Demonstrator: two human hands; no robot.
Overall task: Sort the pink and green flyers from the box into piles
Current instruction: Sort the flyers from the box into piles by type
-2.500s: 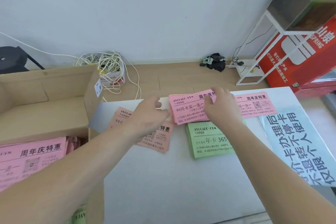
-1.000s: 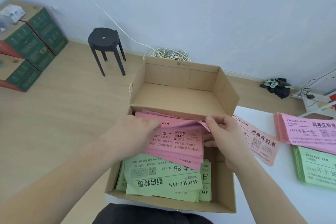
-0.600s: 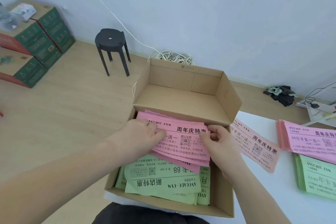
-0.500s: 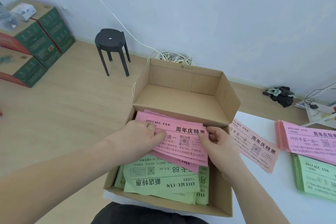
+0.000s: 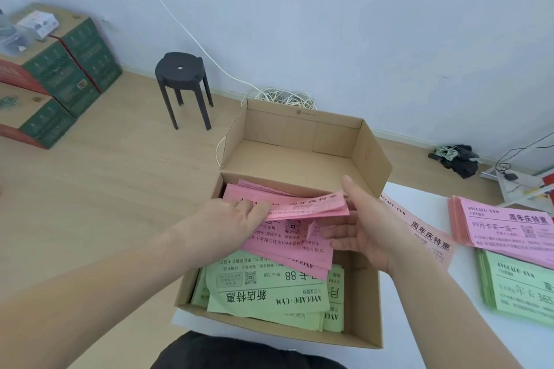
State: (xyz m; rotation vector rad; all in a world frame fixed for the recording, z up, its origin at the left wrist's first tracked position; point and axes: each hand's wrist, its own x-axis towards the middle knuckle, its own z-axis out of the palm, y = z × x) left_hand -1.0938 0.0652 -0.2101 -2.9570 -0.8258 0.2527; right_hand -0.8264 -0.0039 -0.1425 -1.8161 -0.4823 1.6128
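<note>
An open cardboard box (image 5: 364, 305) stands on the white table's left end. Inside lie pink flyers (image 5: 287, 244) over green flyers (image 5: 269, 296). My left hand (image 5: 236, 219) pinches the left end of a thin bundle of pink flyers (image 5: 311, 207), lifted above the rest. My right hand (image 5: 362, 225) reaches under the bundle's right end with straight fingers, thumb up beside it. On the table to the right sit a pink pile (image 5: 506, 228) and a green pile (image 5: 521, 290). A lone pink flyer (image 5: 428, 234) lies beside the box.
The box's raised lid (image 5: 299, 141) stands behind the flyers. On the floor are a black stool (image 5: 183, 84), stacked green and red cartons (image 5: 54, 78), a coil of white cable (image 5: 281, 97) and a dark heap (image 5: 455, 157). The white table (image 5: 449, 335) stretches right.
Earlier my hands were at the pink pile on the table. They moved into the box, and the top pink bundle now lifts off the stack with my right fingers under it.
</note>
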